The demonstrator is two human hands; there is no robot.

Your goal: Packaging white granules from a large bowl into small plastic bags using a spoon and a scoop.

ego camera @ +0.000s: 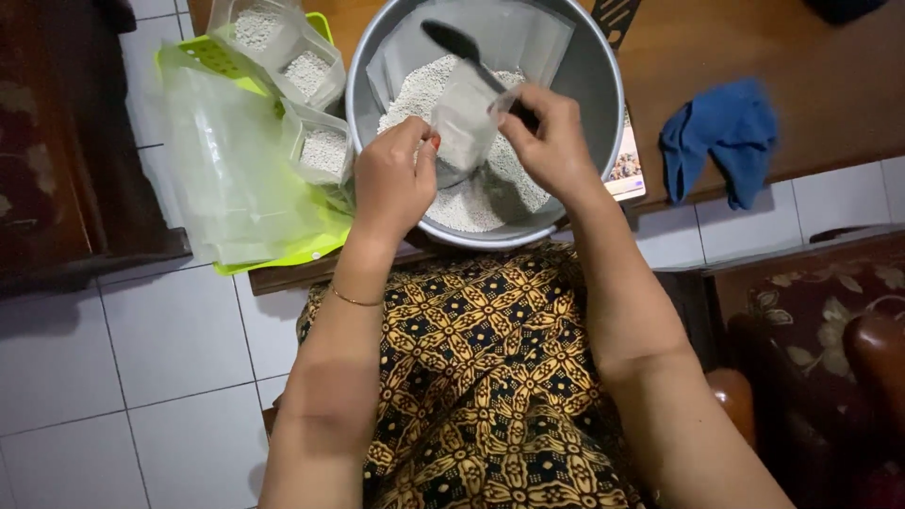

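Together, both hands' fingers pinch a small clear pouch (464, 118), part-filled with white granules, open over the basin (603, 75).

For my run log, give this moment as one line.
left hand: holds small plastic pouch | right hand: pouch, black spoon | under: metal basin, white granules

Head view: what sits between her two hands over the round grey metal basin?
In the head view, a small clear plastic pouch sits between the left hand and right hand, pinched by both, above white granules.
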